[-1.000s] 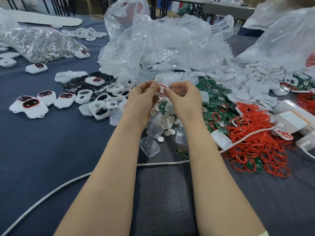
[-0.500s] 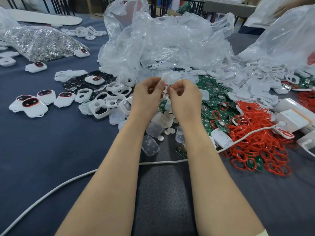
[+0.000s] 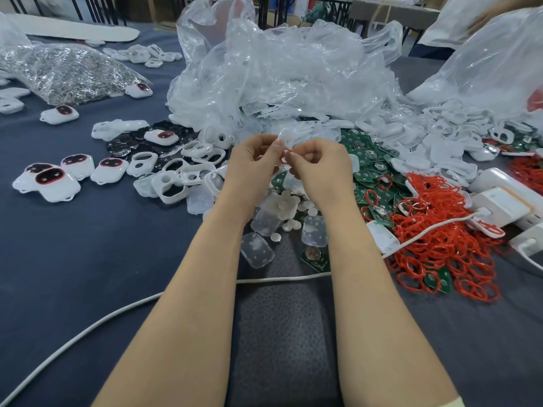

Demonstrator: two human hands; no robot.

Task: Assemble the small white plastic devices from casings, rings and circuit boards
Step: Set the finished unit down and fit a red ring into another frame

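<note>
Both hands are raised above the table's middle, fingertips meeting. My left hand [image 3: 252, 163] pinches a small white casing piece [image 3: 284, 139] that sticks up between the fingers. My right hand [image 3: 320, 168] pinches a red ring [image 3: 285, 155] against that piece. Below the hands lie translucent covers [image 3: 257, 249] and round white buttons [image 3: 289, 205]. Green circuit boards [image 3: 371, 168] spread to the right of the hands, and a heap of red rings [image 3: 440, 230] lies further right. Empty white casings [image 3: 173, 183] lie to the left, with finished white devices [image 3: 54, 182] at the far left.
Crumpled clear plastic bags [image 3: 279, 71] pile up behind the hands. A bag of shiny metal parts [image 3: 67, 71] sits at the back left. A white cable [image 3: 88, 330] crosses the dark cloth in front, running to white chargers [image 3: 502, 201] at the right edge.
Both hands have stayed together at the same spot, working the red ring against the white piece; the fingers shifted slightly and the ring shows more between the fingertips now.
</note>
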